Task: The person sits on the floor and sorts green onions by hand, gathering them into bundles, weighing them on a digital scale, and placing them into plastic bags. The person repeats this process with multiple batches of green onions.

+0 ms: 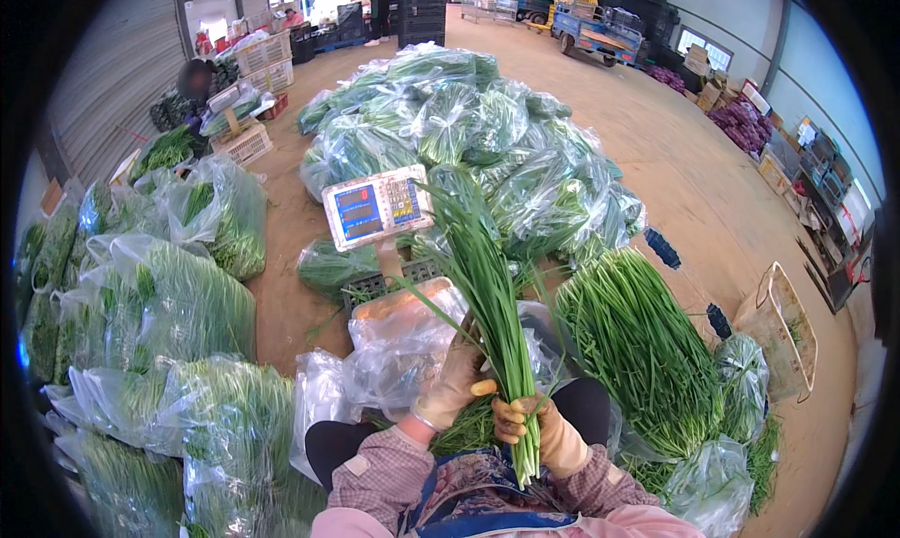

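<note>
A bunch of long green garlic chives [492, 292] stands tilted before me, pale stem ends down, leaves towards the scale. My right hand [538, 425], in a soiled glove, is closed around its lower stems. My left hand [457, 380], also gloved, is at the left side of the bunch, its fingers partly hidden behind the leaves; whether it grips them I cannot tell. Beyond the bunch stands a digital scale display [380, 206] on a post, with clear plastic bags [401, 359] over the pan in front. A large pile of loose chives [640, 348] lies to the right.
Bagged greens are heaped ahead [450, 130] and packed along the left [169, 306]. A worn plastic basket [777, 334] is at the right. Another person [197, 88] is at the upper left by a second scale and crates; a blue cart [598, 35] is farther back.
</note>
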